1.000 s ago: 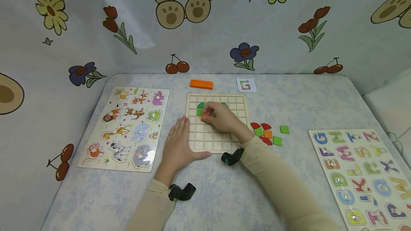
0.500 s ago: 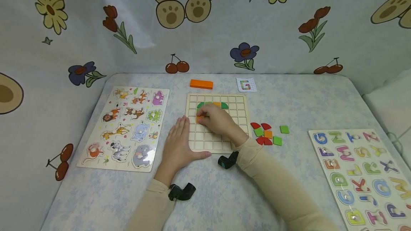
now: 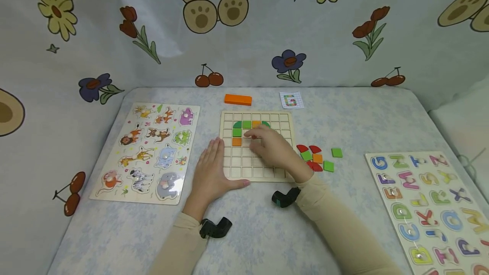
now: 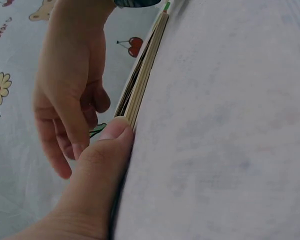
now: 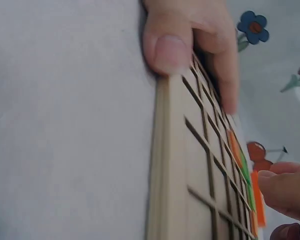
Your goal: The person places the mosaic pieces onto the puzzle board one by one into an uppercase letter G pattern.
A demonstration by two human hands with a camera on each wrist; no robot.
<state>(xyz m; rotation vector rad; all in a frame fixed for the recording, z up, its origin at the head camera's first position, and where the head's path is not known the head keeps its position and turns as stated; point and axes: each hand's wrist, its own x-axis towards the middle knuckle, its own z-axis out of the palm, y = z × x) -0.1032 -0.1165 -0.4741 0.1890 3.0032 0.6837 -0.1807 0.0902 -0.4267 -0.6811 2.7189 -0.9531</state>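
A wooden grid board (image 3: 237, 162) lies in the middle of the table. My left hand (image 3: 209, 175) rests against it, straight fingers along its left side and thumb (image 4: 97, 165) at the front edge. Over the grid hovers my right hand (image 3: 272, 147), its fingers loosely bent, nothing between them in the left wrist view. An orange square (image 3: 237, 141) sits below a green square (image 3: 237, 132) and a dark green quarter-round (image 3: 237, 124). Along that top row run another green square (image 3: 247, 124), an orange square (image 3: 256, 124) and a second dark green quarter-round (image 3: 265, 124), partly hidden.
Loose red quarter-rounds (image 3: 315, 149) and green and orange squares (image 3: 317, 158) lie right of the board. Behind it are an orange bar (image 3: 238, 99) and a pattern card (image 3: 291, 100). An animal puzzle (image 3: 150, 154) stands left, an alphabet puzzle (image 3: 428, 207) right.
The right hand has placed the orange square on the grid under the green one and let go. It has then moved off to the right. The left hand stays put.
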